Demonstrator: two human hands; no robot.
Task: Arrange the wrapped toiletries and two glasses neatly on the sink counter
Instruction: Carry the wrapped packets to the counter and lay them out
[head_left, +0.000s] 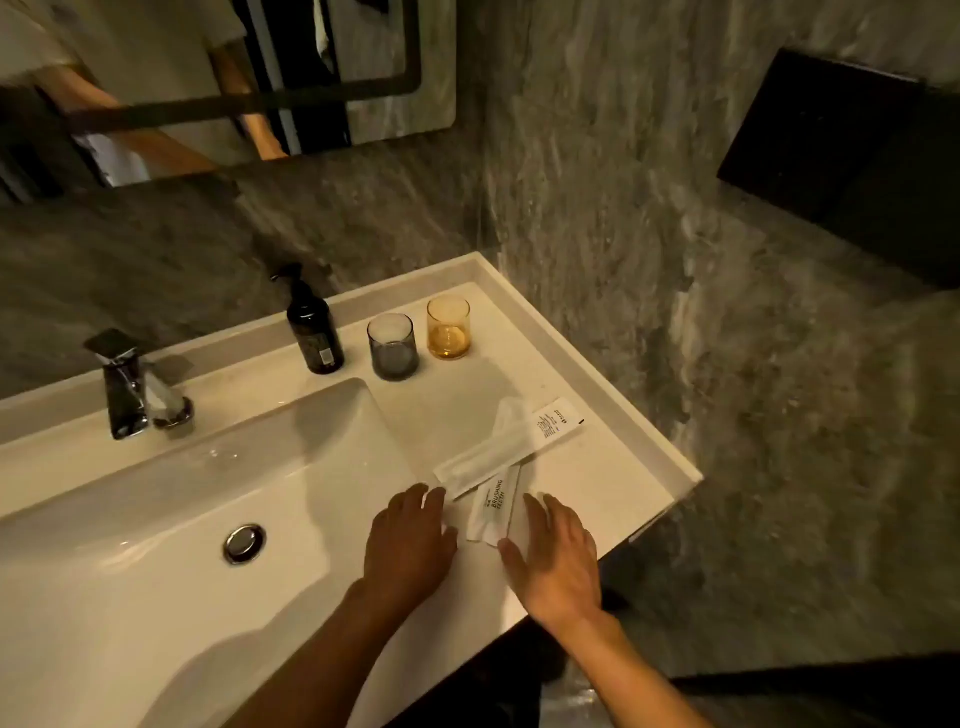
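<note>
Three white wrapped toiletries are lying crossed on the white tabletop (613, 467): a long packet (485, 462), a flat sachet (556, 418) at its 2 o'clock end, and a packet printed "BRUSHING TEETH" (493, 506) at 6 o'clock. Two glasses are standing at 11 o'clock, one grey glass (392, 346), one amber glass (449, 328). The left hand (408, 545) and right hand (558, 556) are lying open and flat, flanking the printed packet, gripping nothing.

soap bottle (315, 332) label unreadable, mirror (228, 78) cut off at top
</note>
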